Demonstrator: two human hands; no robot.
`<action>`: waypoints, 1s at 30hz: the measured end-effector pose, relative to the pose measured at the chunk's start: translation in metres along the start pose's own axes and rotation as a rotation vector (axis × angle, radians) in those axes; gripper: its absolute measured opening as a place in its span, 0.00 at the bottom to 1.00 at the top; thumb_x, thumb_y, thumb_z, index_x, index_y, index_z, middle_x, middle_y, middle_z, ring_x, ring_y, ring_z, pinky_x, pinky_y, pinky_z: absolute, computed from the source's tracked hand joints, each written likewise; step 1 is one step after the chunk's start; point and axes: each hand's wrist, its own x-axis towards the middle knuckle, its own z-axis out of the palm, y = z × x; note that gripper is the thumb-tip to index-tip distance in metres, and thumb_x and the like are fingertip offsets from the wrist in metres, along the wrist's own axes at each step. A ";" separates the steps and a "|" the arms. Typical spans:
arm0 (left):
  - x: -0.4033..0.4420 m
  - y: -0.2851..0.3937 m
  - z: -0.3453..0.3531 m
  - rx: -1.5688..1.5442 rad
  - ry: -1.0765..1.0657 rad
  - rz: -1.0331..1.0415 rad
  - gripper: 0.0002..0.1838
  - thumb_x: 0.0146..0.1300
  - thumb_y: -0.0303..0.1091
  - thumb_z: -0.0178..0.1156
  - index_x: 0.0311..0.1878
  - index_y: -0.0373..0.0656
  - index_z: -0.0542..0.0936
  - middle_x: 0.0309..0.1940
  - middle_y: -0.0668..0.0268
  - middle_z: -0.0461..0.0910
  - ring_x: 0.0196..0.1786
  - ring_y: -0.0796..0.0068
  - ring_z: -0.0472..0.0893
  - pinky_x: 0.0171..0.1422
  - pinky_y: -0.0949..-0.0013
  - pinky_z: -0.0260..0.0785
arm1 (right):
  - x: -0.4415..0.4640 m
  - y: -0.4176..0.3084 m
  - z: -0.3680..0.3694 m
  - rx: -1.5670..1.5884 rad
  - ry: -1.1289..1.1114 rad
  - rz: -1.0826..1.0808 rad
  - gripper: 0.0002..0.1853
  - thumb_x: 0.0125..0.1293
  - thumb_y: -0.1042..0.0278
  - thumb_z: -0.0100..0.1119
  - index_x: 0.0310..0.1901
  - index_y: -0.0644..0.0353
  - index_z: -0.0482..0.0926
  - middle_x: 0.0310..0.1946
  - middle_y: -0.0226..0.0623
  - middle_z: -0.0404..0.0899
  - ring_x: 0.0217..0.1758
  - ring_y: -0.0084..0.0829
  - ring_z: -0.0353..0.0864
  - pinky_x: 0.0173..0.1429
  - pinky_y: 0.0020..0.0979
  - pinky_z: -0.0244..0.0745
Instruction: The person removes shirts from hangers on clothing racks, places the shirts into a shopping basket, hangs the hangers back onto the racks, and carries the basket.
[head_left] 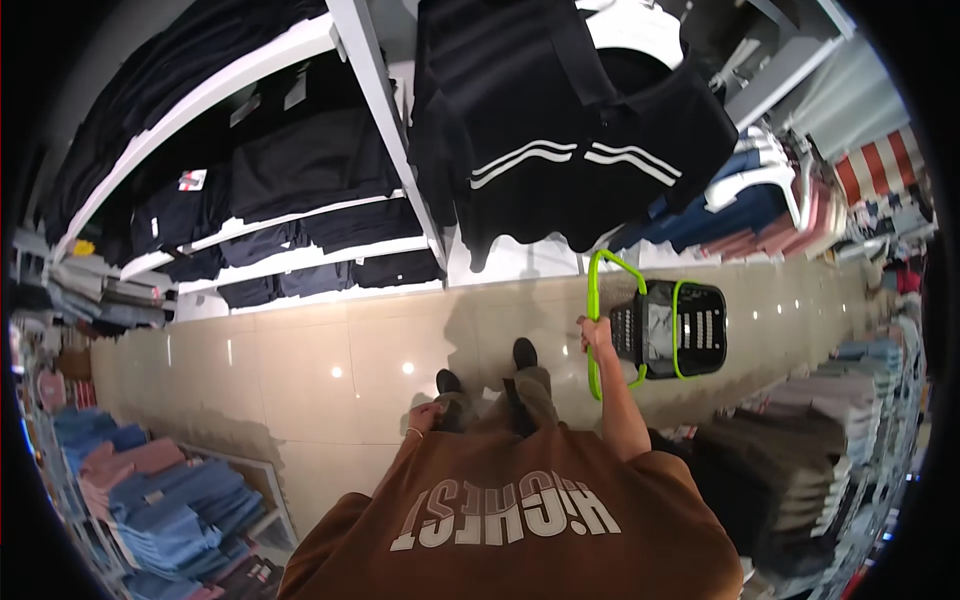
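Observation:
My right hand (596, 335) is closed around the bright green handle (594, 290) of a black shopping basket (708, 350). The basket is out to my right, over the tiled floor, with a second green handle (682, 325) across it. Something grey (660, 330) shows in the basket's near part; I cannot make out what it is. Low beside my trouser leg hangs my left hand (425, 416), a thin band at its wrist. Its fingers are curled in, and no object shows in them.
Ahead hangs a black shirt (540, 110) with white stripes. Shelves (290, 260) of folded dark clothes stand at the front left. Blue garments (180, 500) lie behind left, and a rack of hanging clothes (800, 450) is at right. White hangers (750, 185) hold clothes front right.

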 end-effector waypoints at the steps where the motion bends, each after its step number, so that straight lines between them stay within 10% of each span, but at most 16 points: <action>1: 0.004 -0.005 -0.011 -0.039 -0.012 -0.022 0.11 0.57 0.33 0.60 0.38 0.33 0.81 0.27 0.60 0.81 0.27 0.73 0.80 0.30 0.72 0.73 | -0.007 -0.003 0.006 0.014 0.015 -0.005 0.09 0.53 0.70 0.55 0.28 0.69 0.74 0.12 0.34 0.64 0.09 0.27 0.63 0.11 0.32 0.59; 14: 0.025 0.019 -0.064 -0.228 -0.201 -0.147 0.13 0.60 0.37 0.57 0.39 0.36 0.80 0.27 0.59 0.80 0.26 0.70 0.79 0.29 0.72 0.74 | -0.104 -0.041 0.155 -0.034 -0.495 -0.114 0.13 0.55 0.70 0.56 0.38 0.70 0.72 0.25 0.37 0.74 0.23 0.30 0.75 0.24 0.32 0.73; 21: -0.060 0.183 -0.009 -0.748 -0.270 -0.148 0.27 0.63 0.58 0.49 0.44 0.39 0.75 0.25 0.60 0.78 0.20 0.71 0.76 0.29 0.73 0.71 | -0.144 -0.044 0.263 -0.130 -0.838 -0.341 0.12 0.57 0.69 0.55 0.41 0.67 0.73 0.32 0.36 0.77 0.36 0.29 0.79 0.33 0.31 0.76; 30: -0.010 0.155 -0.123 -0.227 0.202 0.044 0.12 0.53 0.39 0.64 0.22 0.45 0.73 0.09 0.77 0.60 0.10 0.86 0.59 0.13 0.76 0.48 | -0.097 0.029 0.214 -0.027 -0.624 -0.059 0.08 0.59 0.67 0.54 0.38 0.61 0.75 0.27 0.36 0.78 0.27 0.27 0.79 0.27 0.27 0.75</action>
